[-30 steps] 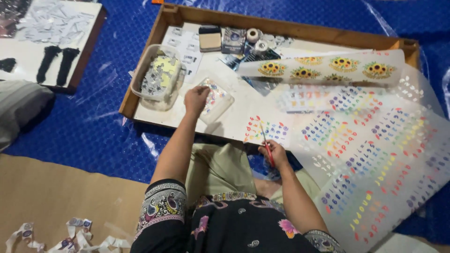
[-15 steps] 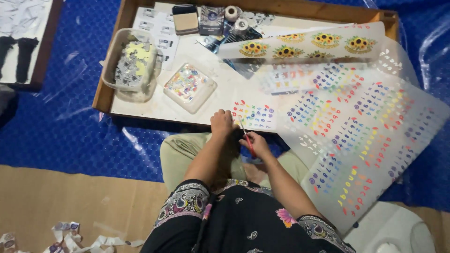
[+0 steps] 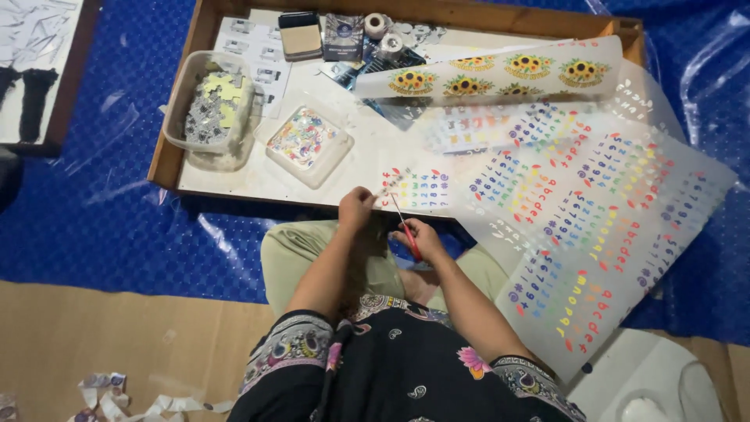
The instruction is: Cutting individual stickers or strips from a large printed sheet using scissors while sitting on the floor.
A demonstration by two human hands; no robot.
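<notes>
Small sticker sheet (image 3: 418, 190) of coloured numbers lying on the near edge of the wooden tray (image 3: 168, 152), pinched at its corner by the left hand (image 3: 357, 209), probably to keep it taut for cutting. Red-handled scissors (image 3: 405, 228) clenched in the right hand (image 3: 419, 238), blades angled up into the sheet just right of that pinch. Big sheets of rainbow letter stickers (image 3: 594, 227) spread out further right, within easy reach. Up and left of the grip, a clear square tub of cut stickers (image 3: 305, 141), handy for dropping pieces in. Beyond that, a bigger clear bin (image 3: 207, 109) of scraps. Sunflower sticker strip (image 3: 492, 74) parked at the far side.
</notes>
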